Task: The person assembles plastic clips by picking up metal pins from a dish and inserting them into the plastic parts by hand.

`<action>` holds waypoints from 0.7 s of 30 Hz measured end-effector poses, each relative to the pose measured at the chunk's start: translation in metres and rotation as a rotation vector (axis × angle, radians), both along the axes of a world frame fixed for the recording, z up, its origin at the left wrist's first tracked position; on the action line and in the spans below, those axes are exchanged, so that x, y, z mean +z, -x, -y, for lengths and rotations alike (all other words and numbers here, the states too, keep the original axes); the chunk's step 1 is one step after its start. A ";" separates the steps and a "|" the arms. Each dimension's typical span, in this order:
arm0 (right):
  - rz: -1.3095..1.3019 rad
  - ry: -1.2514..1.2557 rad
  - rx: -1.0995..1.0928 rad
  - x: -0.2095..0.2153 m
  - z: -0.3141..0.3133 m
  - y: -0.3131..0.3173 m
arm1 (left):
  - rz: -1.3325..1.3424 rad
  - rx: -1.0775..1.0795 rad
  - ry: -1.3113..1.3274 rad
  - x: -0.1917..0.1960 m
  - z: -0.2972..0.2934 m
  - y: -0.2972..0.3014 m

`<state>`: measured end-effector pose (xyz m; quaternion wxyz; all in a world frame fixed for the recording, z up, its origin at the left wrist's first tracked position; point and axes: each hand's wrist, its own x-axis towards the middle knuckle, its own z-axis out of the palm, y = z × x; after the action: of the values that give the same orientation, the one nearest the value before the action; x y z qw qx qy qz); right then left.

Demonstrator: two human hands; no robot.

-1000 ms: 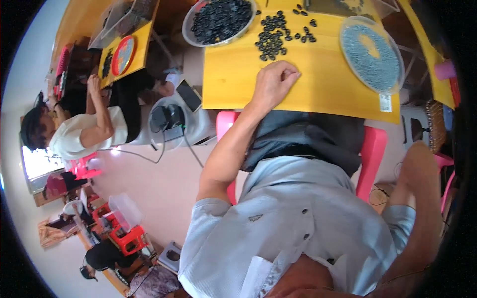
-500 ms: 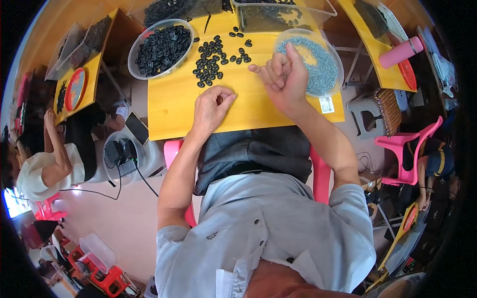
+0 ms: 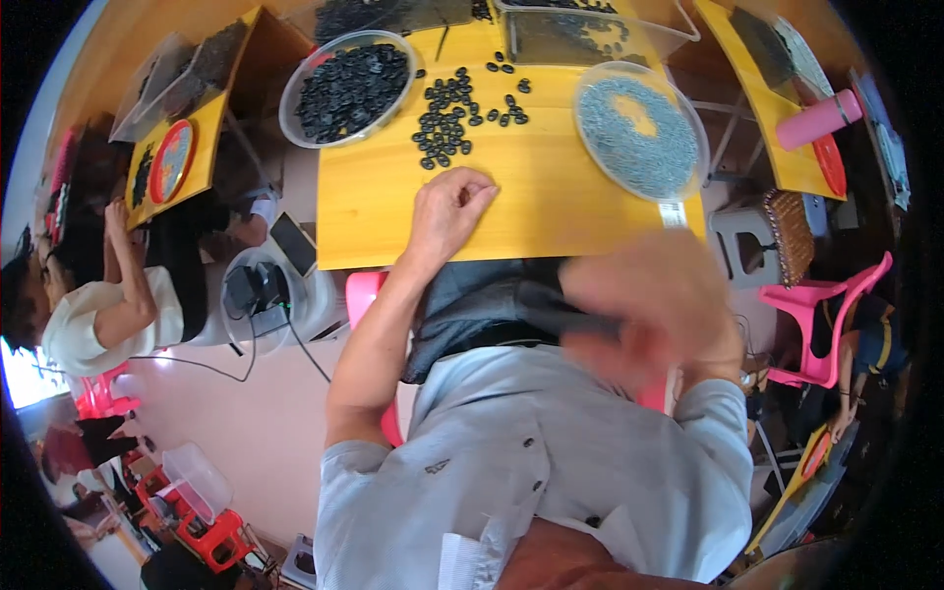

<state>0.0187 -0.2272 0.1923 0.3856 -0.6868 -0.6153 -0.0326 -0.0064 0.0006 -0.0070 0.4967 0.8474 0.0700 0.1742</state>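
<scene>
On the yellow table [image 3: 393, 221], my left hand [image 3: 452, 208] rests near the front edge with its fingers curled together; whether anything sits inside them is hidden. Just beyond it lies a loose group of small black oval plastic pieces [image 3: 447, 120]. My right hand [image 3: 654, 295] is raised in front of my body, off the table edge, and smeared by motion, so its fingers cannot be made out. A clear round tub [image 3: 700, 147] of small silvery screw-like pieces [image 3: 644, 162] stands at the right. At the left, another clear tub [image 3: 285, 108] is heaped with black plastic parts [image 3: 354, 88].
Clear bins [image 3: 590, 44] with black parts line the table's far side. Left of me is a white stool [image 3: 320, 305] with a phone and black devices. A pink chair [image 3: 821, 324] and side table with a pink bottle [image 3: 818, 120] stand at the right. Another person [image 3: 108, 320] works at the left.
My right hand has swung back from beside the tub of silvery pieces toward my body. My left hand keeps its place on the table. The whole view has shifted slightly.
</scene>
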 end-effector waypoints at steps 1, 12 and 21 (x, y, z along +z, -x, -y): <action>-0.069 0.379 0.157 0.020 0.014 0.010 | 0.003 -0.004 0.011 -0.002 0.001 0.000; -0.072 -0.238 0.651 0.058 -0.013 0.015 | 0.008 -0.002 0.025 -0.008 -0.001 -0.008; 0.163 -0.090 0.046 0.022 -0.028 -0.020 | -0.057 0.037 0.005 -0.004 -0.008 0.001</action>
<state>0.0385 -0.1990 0.2141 0.3654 -0.6496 -0.6580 -0.1073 -0.0079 0.0082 -0.0110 0.4931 0.8494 0.1002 0.1589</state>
